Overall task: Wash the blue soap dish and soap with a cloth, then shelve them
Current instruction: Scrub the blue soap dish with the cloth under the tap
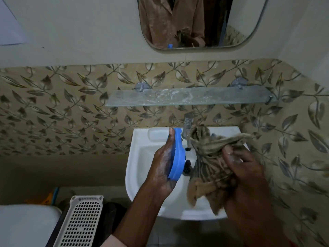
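My left hand [164,162] grips the blue soap dish [177,155] on its edge, held upright over the white sink [142,168]. My right hand [238,164] holds a crumpled brown patterned cloth [211,157] just right of the dish, apart from it. A white bar of soap [157,134] lies on the sink's back ledge, left of the tap [187,127]. The glass shelf [190,98] hangs on the wall above the sink, with wet soapy marks on it.
A mirror [201,24] hangs above the shelf. The drain [187,169] shows in the basin between dish and cloth. A white perforated basket [81,221] and a white toilet lid [25,225] stand at the lower left. Leaf-patterned tiles cover the wall.
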